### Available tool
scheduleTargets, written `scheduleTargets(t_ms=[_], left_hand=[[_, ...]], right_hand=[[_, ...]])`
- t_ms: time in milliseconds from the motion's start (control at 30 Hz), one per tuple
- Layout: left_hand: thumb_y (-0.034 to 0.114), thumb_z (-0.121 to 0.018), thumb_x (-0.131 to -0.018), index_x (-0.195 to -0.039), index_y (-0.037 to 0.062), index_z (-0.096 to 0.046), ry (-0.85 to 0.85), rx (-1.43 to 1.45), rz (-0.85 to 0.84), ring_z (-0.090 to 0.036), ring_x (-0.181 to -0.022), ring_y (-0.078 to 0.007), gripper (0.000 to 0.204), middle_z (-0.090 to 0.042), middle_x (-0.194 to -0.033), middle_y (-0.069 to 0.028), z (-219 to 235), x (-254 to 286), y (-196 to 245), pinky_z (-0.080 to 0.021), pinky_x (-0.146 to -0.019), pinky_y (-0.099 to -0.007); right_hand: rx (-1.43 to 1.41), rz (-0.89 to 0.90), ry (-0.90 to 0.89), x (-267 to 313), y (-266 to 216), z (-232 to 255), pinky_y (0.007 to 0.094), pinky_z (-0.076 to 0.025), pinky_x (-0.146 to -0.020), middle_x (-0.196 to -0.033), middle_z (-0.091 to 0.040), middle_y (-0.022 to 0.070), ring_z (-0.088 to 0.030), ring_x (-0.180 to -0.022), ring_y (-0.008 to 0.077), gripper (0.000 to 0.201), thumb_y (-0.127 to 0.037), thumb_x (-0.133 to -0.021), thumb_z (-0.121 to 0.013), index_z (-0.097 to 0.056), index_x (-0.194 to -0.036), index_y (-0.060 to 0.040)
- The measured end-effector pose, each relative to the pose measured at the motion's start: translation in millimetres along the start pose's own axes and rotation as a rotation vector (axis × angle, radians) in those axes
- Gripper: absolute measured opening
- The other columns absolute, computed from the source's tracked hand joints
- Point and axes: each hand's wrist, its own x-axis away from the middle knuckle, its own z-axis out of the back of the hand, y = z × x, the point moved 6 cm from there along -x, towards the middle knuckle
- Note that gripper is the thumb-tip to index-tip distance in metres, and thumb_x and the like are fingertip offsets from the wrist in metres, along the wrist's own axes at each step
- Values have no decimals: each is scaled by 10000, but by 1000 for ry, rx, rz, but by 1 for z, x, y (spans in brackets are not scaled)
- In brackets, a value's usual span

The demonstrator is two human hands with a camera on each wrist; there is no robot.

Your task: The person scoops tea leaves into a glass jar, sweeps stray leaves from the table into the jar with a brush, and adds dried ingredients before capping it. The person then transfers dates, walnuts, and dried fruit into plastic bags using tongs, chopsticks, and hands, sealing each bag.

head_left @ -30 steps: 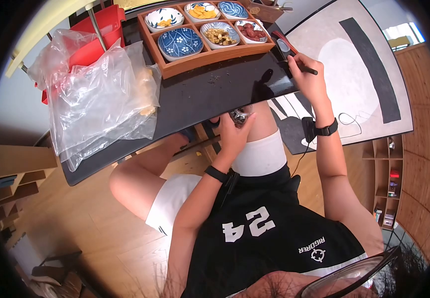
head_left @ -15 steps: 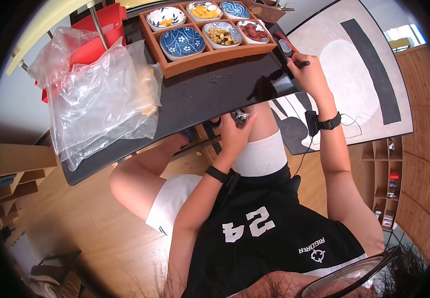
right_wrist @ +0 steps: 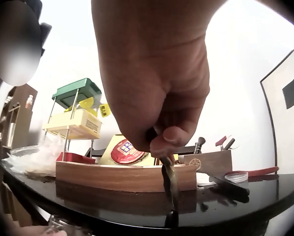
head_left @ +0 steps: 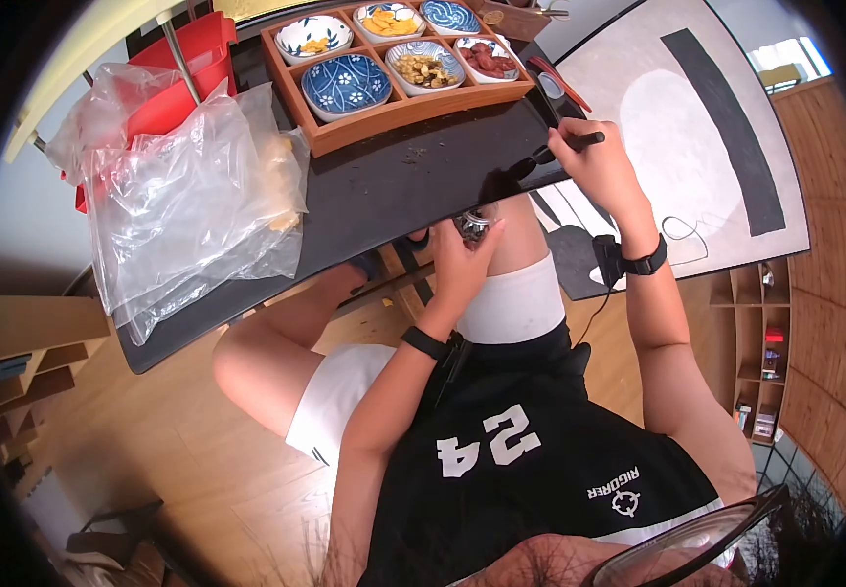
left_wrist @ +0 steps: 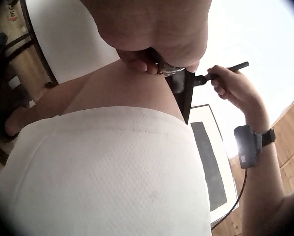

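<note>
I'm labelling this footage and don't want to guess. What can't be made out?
Glass jar, contents: head view, too small and partly covered by the left hand; right wrist view, cut off by the bottom edge.
Black utensil, tip: head view, dark against the dark tabletop.
Round red label, print: right wrist view, too small and blurred to read.

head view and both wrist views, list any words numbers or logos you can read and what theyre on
"24": black top, upside down
"RIGORER": same top, upside down, beside a crosshair-like logo
Too small or blurred to read: markings on the red disc, yellow tag, cream bin, wooden box, wrist camera
</note>
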Motion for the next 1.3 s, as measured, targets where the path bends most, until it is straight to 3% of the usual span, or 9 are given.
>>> scheduleTargets(t_ms=[467, 667, 733, 767, 867, 967, 1100, 1300], left_hand=[[235, -841, -872, -1352, -109, -448, -41, 8, 3, -638, -1075, -359, 709, -621, -1215, -250, 0, -2, 3, -508, -925, -423], [241, -849, -864, -1278, -101, -498, -57, 30, 37, -672, -1009, -347, 642, -667, -1121, -226, 2, -3, 4, -522, -896, -429], [241, -848, -862, -1246, -92, -519, -55, 42, 38, -683, -982, -343, 605, -683, -1084, -218, 2, -4, 5, -528, -883, -429], [241, -848, -862, -1246, -92, -519, -54, 41, 39, -683, -982, -343, 605, -683, -1084, -218, 3, -4, 4, -528, -883, -429], [248, -847, -862, -1269, -92, -514, -27, -4, -10, -677, -1005, -351, 627, -671, -1123, -235, 3, -4, 6, -526, -888, -426], [257, -842, -863, -1299, -93, -504, -27, -3, 6, -667, -1039, -360, 653, -654, -1169, -250, 4, -5, 7, -520, -901, -427], [265, -841, -862, -1324, -93, -491, -58, -6, 34, -654, -1072, -372, 681, -640, -1201, -258, 3, -4, 3, -505, -929, -436], [268, -844, -856, -1333, -91, -488, -42, 1, 31, -632, -1086, -385, 696, -623, -1209, -259, 2, -3, 2, -488, -960, -449]], right_hand=[[-185, 98, -105, 16, -64, -14, 329, -383, -498, -578, -512, 147, -419, -487, 212, 247, -86, -934, -681, -583, -774, 74], [-267, 127, -126, 28, -82, -13, 318, -372, -491, -580, -514, 144, -430, -487, 222, 233, -80, -928, -691, -601, -769, 64], [-275, 130, -155, 30, -87, -12, 302, -363, -487, -573, -508, 114, -437, -493, 174, 233, -84, -931, -695, -608, -769, 59], [-275, 131, -157, 29, -87, -10, 302, -363, -487, -573, -508, 114, -437, -493, 174, 233, -84, -931, -695, -608, -769, 59], [-223, 99, -51, 20, -68, 7, 266, -342, -487, -566, -494, 53, -430, -534, 73, 228, -98, -958, -685, -634, -795, 52], [-164, -32, -17, 10, -34, 13, 262, -347, -488, -569, -514, 31, -438, -511, 71, 235, -113, -979, -674, -648, -812, 50], [-76, -48, 21, -1, -1, 7, 266, -355, -495, -574, -520, 31, -453, -521, 72, 240, -115, -978, -677, -637, -811, 53], [-153, 17, -26, 1, -12, -7, 269, -367, -507, -585, -507, 37, -437, -551, 79, 255, -114, -980, -673, -612, -798, 53]])
